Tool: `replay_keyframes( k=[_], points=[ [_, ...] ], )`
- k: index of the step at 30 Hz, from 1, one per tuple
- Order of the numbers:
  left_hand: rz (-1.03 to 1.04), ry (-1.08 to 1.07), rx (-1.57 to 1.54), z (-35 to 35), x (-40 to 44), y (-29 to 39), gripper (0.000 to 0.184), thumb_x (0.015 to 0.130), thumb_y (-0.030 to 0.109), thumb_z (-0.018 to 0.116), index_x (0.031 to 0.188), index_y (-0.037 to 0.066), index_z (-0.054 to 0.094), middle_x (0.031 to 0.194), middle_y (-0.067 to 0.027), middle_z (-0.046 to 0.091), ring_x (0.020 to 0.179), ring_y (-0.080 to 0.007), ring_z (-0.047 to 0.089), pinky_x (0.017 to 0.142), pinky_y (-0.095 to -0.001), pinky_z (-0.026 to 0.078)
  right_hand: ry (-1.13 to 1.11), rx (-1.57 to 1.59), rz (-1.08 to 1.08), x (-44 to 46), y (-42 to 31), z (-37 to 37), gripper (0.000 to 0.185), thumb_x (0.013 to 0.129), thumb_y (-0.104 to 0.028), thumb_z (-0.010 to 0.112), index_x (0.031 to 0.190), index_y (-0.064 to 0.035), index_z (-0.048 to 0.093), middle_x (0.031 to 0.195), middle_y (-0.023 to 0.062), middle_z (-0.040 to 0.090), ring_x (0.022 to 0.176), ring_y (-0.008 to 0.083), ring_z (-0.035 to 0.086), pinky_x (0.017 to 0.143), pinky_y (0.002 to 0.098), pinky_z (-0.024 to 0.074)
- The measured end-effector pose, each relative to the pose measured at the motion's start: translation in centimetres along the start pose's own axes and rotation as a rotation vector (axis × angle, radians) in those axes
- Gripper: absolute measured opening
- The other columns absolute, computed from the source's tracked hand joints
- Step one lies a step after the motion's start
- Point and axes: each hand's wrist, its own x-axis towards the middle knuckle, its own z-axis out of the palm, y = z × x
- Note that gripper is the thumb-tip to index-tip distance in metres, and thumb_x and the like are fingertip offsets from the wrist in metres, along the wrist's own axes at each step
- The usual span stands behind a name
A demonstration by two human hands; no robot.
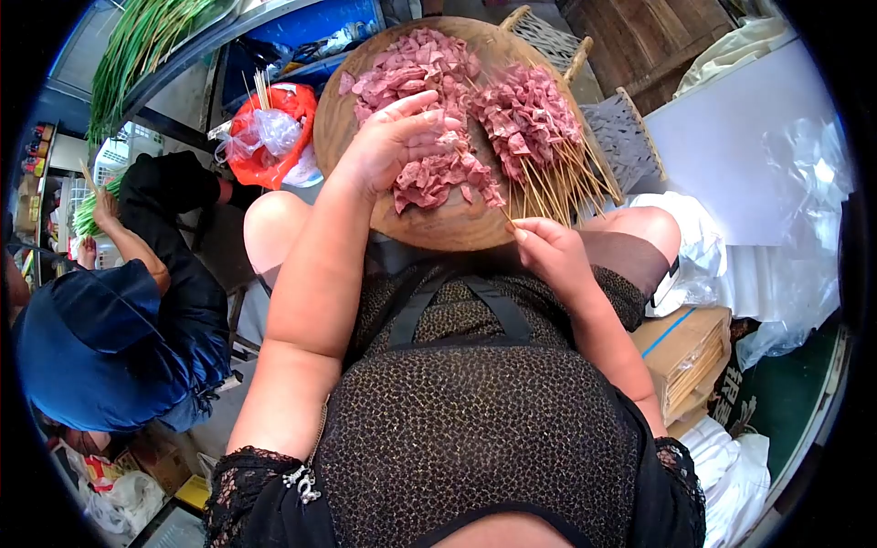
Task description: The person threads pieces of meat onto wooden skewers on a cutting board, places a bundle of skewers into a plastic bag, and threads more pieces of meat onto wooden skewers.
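Pink meat (411, 73) lies heaped on the board (448, 234) beside piled skewers (528, 119); one separate stick (505, 214) seems partly threaded.

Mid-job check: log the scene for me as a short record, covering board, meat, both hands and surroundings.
board: round, wooden
loose meat: piled on the board's left and middle
loaded skewers: bunched on the right, bare sticks toward the person
left hand: open over the loose meat; contact unclear
right hand: pinching a stick at the board's near edge, meat at its far end
left of board: red bag
right of board: cardboard, clear plastic
others: co-worker at far left, beside greens
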Motion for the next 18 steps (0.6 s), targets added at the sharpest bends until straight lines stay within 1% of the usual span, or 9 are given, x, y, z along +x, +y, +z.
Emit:
replay_keyframes(
  k=[4, 6, 8, 10, 11, 12, 13, 14, 18],
  points=[
    [-0.041, -0.027, 0.059, -0.3, 0.5, -1.0, 0.050, 0.090, 0.016, 0.055, 0.134, 0.004, 0.035, 0.108, -0.0148, 0.062, 0.098, -0.0236, 0.062, 0.082, -0.0344, 0.052, -0.002, 0.053, 0.041, 0.4, -0.4, 0.4, 0.023, 0.090, -0.016, 0.056, 0.105, -0.0002, 0.061, 0.068, -0.0043, 0.053, 0.057, 0.0031, 0.045, 0.051, 0.0172, 0.0348],
    [0.022, 0.121, 0.002, -0.4, 0.7, -1.0, 0.049, 0.091, 0.020, 0.054, 0.134, 0.005, 0.036, 0.113, -0.0145, 0.060, 0.102, -0.0233, 0.060, 0.082, -0.0343, 0.052, 0.015, 0.176, 0.051, 0.6, -0.5, 0.4, 0.022, 0.090, -0.016, 0.056, 0.106, -0.0006, 0.060, 0.068, -0.0039, 0.054, 0.057, 0.0034, 0.046, 0.051, 0.0168, 0.0345],
    [0.038, 0.187, 0.061, -0.9, 1.3, -1.1, 0.039, 0.091, 0.021, 0.056, 0.126, 0.005, 0.046, 0.105, -0.0106, 0.062, 0.093, -0.0194, 0.062, 0.077, -0.0297, 0.052, 0.049, 0.251, 0.050, 0.7, -0.4, -0.2, 0.023, 0.090, -0.014, 0.055, 0.108, -0.0004, 0.058, 0.067, -0.0026, 0.053, 0.055, 0.0032, 0.045, 0.048, 0.0147, 0.0328],
    [0.120, 0.166, 0.456, -1.1, 1.6, -2.1, 0.026, 0.089, 0.018, 0.059, 0.111, 0.005, 0.060, 0.095, -0.0076, 0.065, 0.085, -0.0172, 0.062, 0.073, -0.0266, 0.050, 0.114, 0.314, -0.036, 0.9, -0.3, -0.1, 0.023, 0.091, -0.014, 0.054, 0.109, -0.0006, 0.058, 0.067, -0.0029, 0.053, 0.053, 0.0030, 0.044, 0.046, 0.0150, 0.0314],
    [0.222, 0.158, 0.760, -0.8, 1.4, -3.2, 0.016, 0.086, 0.015, 0.062, 0.097, 0.005, 0.067, 0.091, -0.0049, 0.067, 0.081, -0.0143, 0.062, 0.071, -0.0262, 0.049, 0.109, 0.322, -0.040, 1.2, 0.5, -0.6, 0.023, 0.091, -0.014, 0.053, 0.109, -0.0003, 0.058, 0.067, -0.0029, 0.052, 0.052, 0.0026, 0.042, 0.044, 0.0155, 0.0308],
    [0.450, 0.009, 1.138, -1.0, 2.0, -4.4, 0.016, 0.082, 0.013, 0.064, 0.097, 0.008, 0.067, 0.089, -0.0051, 0.067, 0.079, -0.0176, 0.063, 0.071, -0.0290, 0.050, 0.111, 0.323, -0.039, 1.2, 0.4, -0.6, 0.023, 0.091, -0.014, 0.053, 0.109, -0.0003, 0.058, 0.067, -0.0029, 0.052, 0.052, 0.0026, 0.042, 0.044, 0.0155, 0.0308],
    [0.506, -0.066, 1.280, -0.6, 1.9, -5.6, 0.017, 0.081, 0.013, 0.063, 0.097, 0.009, 0.067, 0.090, -0.0065, 0.066, 0.081, -0.0208, 0.063, 0.073, -0.0307, 0.050, 0.132, 0.331, -0.059, 1.2, 0.2, -0.4, 0.023, 0.091, -0.014, 0.053, 0.109, -0.0003, 0.057, 0.066, -0.0029, 0.052, 0.051, 0.0024, 0.041, 0.044, 0.0154, 0.0303],
    [0.561, -0.143, 1.420, -0.2, 1.6, -6.9, 0.018, 0.080, 0.012, 0.062, 0.098, 0.010, 0.067, 0.092, -0.0078, 0.065, 0.083, -0.0241, 0.063, 0.074, -0.0325, 0.050, 0.153, 0.339, -0.078, 1.2, 0.1, -0.3, 0.023, 0.091, -0.014, 0.053, 0.109, -0.0003, 0.057, 0.065, -0.0030, 0.052, 0.049, 0.0022, 0.041, 0.043, 0.0154, 0.0298],
    [0.556, -0.087, 1.469, 2.1, 1.3, -8.8, 0.023, 0.078, 0.009, 0.053, 0.097, 0.010, 0.066, 0.091, -0.0122, 0.059, 0.087, -0.0297, 0.059, 0.076, -0.0379, 0.049, 0.147, 0.352, -0.074, 1.3, 0.6, -0.7, 0.023, 0.091, -0.013, 0.052, 0.109, -0.0001, 0.057, 0.065, -0.0029, 0.052, 0.047, 0.0022, 0.039, 0.041, 0.0154, 0.0284]
  ],
)
